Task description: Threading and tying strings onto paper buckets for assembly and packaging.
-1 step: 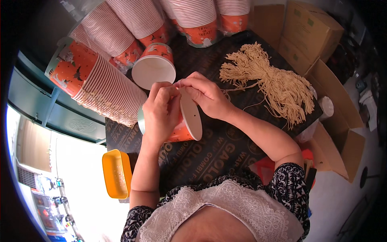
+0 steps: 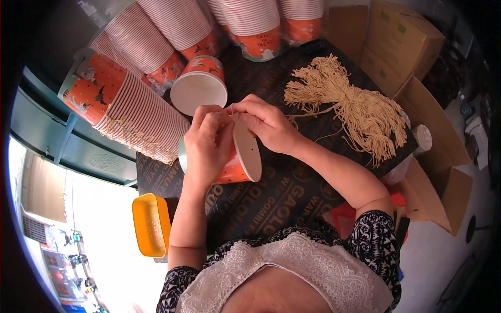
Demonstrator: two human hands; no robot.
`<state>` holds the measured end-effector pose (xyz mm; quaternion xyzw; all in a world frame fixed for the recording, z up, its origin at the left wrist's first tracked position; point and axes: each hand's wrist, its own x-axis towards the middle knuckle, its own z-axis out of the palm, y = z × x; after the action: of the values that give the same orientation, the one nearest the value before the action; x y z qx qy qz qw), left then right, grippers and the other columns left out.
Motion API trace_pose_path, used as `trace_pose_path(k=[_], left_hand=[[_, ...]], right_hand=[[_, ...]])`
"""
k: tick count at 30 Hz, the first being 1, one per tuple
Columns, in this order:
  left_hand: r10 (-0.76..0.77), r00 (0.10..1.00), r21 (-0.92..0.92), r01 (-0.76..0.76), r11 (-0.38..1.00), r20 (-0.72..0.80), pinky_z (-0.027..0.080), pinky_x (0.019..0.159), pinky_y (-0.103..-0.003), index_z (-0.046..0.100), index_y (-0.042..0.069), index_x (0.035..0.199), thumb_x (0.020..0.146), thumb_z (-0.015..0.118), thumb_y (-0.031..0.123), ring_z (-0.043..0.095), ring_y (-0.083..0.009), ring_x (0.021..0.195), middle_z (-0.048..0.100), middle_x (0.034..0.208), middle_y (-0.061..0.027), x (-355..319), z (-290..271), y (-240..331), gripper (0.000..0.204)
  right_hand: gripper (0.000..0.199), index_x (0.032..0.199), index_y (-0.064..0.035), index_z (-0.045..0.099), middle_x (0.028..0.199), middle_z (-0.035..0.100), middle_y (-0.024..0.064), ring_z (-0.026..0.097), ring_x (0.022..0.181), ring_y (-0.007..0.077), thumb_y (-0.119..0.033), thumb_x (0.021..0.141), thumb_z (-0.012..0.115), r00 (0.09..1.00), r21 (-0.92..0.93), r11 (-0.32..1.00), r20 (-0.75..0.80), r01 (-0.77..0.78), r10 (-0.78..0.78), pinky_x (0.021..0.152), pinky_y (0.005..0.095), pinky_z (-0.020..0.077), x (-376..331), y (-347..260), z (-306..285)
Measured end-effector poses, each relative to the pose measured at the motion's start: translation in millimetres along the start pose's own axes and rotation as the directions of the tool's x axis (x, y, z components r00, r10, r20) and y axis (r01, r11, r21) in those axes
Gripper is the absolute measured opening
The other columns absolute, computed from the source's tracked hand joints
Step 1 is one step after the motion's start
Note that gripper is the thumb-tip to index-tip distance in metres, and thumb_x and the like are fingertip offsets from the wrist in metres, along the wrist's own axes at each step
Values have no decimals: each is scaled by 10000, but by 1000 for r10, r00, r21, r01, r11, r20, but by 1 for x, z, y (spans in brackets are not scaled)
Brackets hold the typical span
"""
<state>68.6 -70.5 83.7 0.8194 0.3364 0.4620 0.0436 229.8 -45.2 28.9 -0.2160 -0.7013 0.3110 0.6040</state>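
Fingertips of my left hand (image 2: 207, 143) and right hand (image 2: 266, 125) pinch the rim of a smooth orange paper cup (image 2: 241, 159); frayed tan string bundle (image 2: 348, 107) lies on the dark printed mat (image 2: 271, 201).

your cup (image 2: 241, 161) lies on its side on the table (image 2: 292, 198), between your hands. the string pile (image 2: 349, 107) is to its right, cup stacks (image 2: 135, 115) behind and left.

One head-worn fisheye view — it looks steeply down, close over the hands' fingers (image 2: 219, 122), edges bending toward the rim.
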Motion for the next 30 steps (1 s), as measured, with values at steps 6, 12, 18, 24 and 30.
trace_pose_path(k=[6,12,18,24,30], left_hand=[[-20,1000,-66,21,998,16,519,677,-327,593,33,875,734,672,-87,627,-259,776,577,919,-109,1,-5,-4,201],[-54,998,-118,57,991,31,509,718,-327,596,34,879,718,674,-90,612,-262,819,576,923,-112,2,-5,-6,218],[-83,996,-135,86,987,27,510,712,-317,593,9,873,740,657,-96,615,-249,801,581,917,-113,3,-5,-6,182],[-201,973,-326,227,918,114,500,693,-272,582,-21,872,786,621,-96,611,-173,763,574,898,-90,2,-9,-11,120],[-212,969,-426,247,870,128,491,681,-252,579,-29,874,820,599,-87,600,-133,748,562,884,-68,0,-10,-14,82]], right_hand=[[224,1089,4,594,952,536,-4,517,723,66,-165,1014,467,944,320,890,170,-326,284,653,229,441,-1,-5,-2],[179,1011,-30,596,862,542,-20,511,710,58,-184,1000,504,914,416,815,229,-403,335,629,219,440,-1,-7,-5],[116,959,-34,583,779,531,-29,489,649,46,-146,970,555,916,340,851,108,-400,387,579,202,416,0,-13,2],[107,900,-31,548,779,505,-27,480,644,45,-105,975,527,944,227,917,44,-329,328,572,206,404,-2,-14,5],[76,880,-11,509,881,485,16,488,704,73,-31,953,517,988,32,988,3,-153,153,608,222,410,-6,-8,5]])
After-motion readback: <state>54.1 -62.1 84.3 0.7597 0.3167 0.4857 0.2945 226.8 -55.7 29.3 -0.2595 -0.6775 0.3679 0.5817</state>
